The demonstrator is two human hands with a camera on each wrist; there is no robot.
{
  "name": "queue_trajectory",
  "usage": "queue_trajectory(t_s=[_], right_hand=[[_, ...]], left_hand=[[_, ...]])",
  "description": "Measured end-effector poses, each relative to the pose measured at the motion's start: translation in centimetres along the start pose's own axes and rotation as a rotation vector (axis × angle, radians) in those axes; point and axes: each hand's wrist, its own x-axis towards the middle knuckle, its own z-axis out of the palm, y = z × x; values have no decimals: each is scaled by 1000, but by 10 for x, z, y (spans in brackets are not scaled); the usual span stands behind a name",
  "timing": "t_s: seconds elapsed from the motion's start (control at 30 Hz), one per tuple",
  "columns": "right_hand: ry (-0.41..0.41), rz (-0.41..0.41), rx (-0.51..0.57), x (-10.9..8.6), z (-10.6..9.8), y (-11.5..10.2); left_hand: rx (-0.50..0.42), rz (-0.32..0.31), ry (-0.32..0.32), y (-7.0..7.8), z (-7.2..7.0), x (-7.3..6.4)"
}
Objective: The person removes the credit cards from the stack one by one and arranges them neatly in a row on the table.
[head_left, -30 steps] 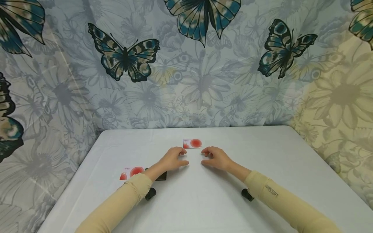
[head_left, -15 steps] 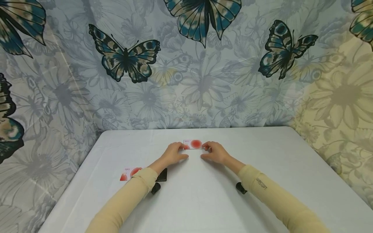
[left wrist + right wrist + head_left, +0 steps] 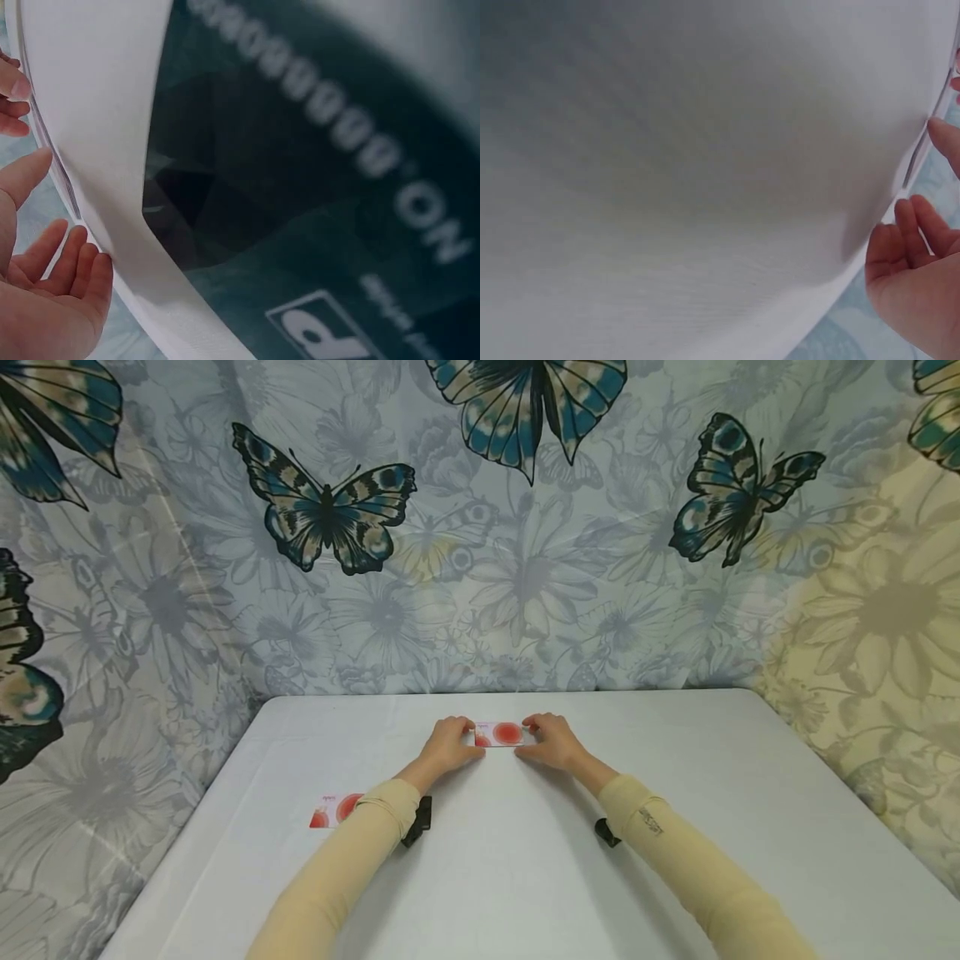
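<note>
A flat white piece with a red circle (image 3: 498, 734), like a card or thin box, lies near the table's back edge. My left hand (image 3: 447, 742) is at its left end, fingers beyond and thumb by the near edge. At the right end my right hand (image 3: 553, 741) mirrors this. Both wrist views show the piece edge-on as a thin strip, with the left hand (image 3: 56, 292) and right hand (image 3: 919, 277) held in loosely bent curves, thumbs and fingertips apart, right by its ends.
A similar red-and-white piece (image 3: 324, 812) lies at the left, partly behind the left sleeve. Beside it is a dark flat item (image 3: 427, 808), whose white lettering shows large in the left wrist view. Behind the white table (image 3: 510, 877) hangs a butterfly-patterned cloth (image 3: 525, 568).
Both hands have moved forward from in front of the red-circled piece to its two ends. That piece has stayed in place. The left forearm now covers more of the dark item.
</note>
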Motion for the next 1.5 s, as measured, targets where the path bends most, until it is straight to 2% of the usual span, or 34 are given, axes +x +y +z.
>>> queue_trajectory(t_s=[0.2,1.0,1.5], right_hand=[[-9,6,-31,4,0,0],[-59,14,-47,13,0,6],[-51,-25,-25,13,1,6]], left_hand=[[22,-11,-11,1,0,4],[111,34,-56,-2,-3,12],[108,27,-55,-2,-4,14]])
